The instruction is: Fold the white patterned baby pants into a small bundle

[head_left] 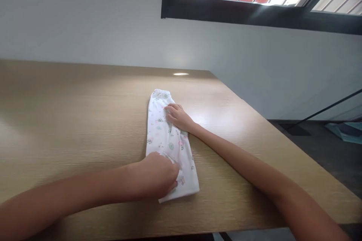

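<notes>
A pair of white children's pants (158,128) with a small pastel print lies folded lengthwise on the wooden table. Its gathered elastic waist points away from me, and the wide hem is nearest. Over the lower left part of the legs, my left hand (157,175) is closed, with its fingers curled down against the cloth and mostly hidden beneath the hand. Farther up, my right hand (178,116) rests on the right edge of the pants below the waist, fingers extended over the fabric. Slight wrinkles run between the two hands.
The light wooden table (85,120) ends at a slanting right edge and a near front edge. Behind it stands a plain wall (85,15) with a dark-framed, barred window (234,5). On the floor at right are a thin dark pole (325,107) and a pale blue object (346,131).
</notes>
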Demonstrator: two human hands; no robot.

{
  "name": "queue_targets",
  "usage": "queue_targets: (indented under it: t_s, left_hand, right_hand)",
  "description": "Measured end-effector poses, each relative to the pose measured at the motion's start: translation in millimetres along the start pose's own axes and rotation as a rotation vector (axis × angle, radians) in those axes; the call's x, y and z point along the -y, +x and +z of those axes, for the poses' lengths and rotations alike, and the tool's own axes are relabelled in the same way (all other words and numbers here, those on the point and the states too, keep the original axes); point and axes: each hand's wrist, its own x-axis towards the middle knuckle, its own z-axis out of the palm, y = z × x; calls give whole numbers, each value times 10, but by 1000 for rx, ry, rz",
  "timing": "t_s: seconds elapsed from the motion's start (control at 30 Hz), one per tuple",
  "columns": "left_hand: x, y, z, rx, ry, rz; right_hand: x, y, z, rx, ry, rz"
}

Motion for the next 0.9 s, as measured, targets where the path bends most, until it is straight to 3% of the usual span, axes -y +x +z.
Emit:
queue_targets:
  t_s: [0.07, 0.23, 0.3, 0.47, 0.57, 0.67, 0.77, 0.83, 0.9]
  left_hand:
    - [24, -14, -123, 38, -6, 33]
    - [-9, -33, -370, -151, -139, 47]
    - [-52, -12, -313, -143, -178, 73]
    - [-98, -36, -111, 51, -227, 103]
    - [116, 51, -175, -147, -196, 36]
    - [511, 339, -220, -369, -66, -69]
    - [767, 610, -74, -394, -12, -69]
    - [700, 626, 109, -368, -40, -67]
    - [460, 483, 299, -331, -70, -22]
  right_hand:
    - [27, -4, 10, -29, 0, 13]
    - [38, -19, 25, -65, 19, -10]
    - [18, -19, 15, -51, 41, -26]
    - [-59, 31, -120, 23, 80, -69]
    - [-51, 126, -265, 67, 77, -72]
    - [16, 283, -328, 49, 9, -151]
    - [54, 491, -219, 145, -43, -235]
    - [22, 646, -81, 249, -97, -268]
    - [-44, 805, 52, 286, -189, -269]
